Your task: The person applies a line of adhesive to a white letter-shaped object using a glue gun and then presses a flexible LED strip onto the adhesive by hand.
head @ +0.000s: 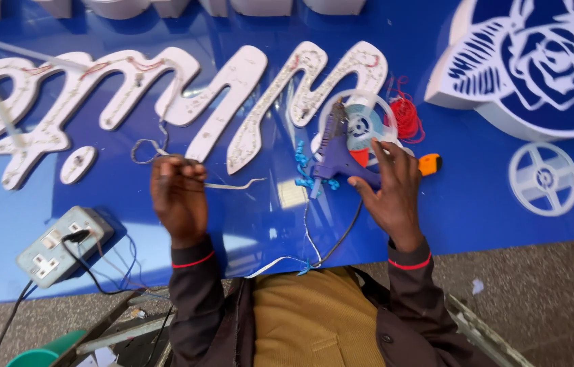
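Note:
My left hand (178, 197) pinches thin wires (148, 148) that trail from the white cursive sign letters (232, 102) lying on the glossy blue sign panel (477, 197). My right hand (389, 190) wraps around the handle of a purple glue gun (334, 153), whose nozzle points toward the letters. The gun's black cord (341, 238) runs back toward my body. Small blue curled scraps (304, 170) lie beside the gun.
A clear spool (358, 126) and a bundle of red wire (406, 119) sit behind the gun, with an orange tool (429, 163) to its right. A grey double socket box (63, 245) with a plugged lead lies at left. A white rose emblem (538, 61) and white reel (544, 178) lie at right.

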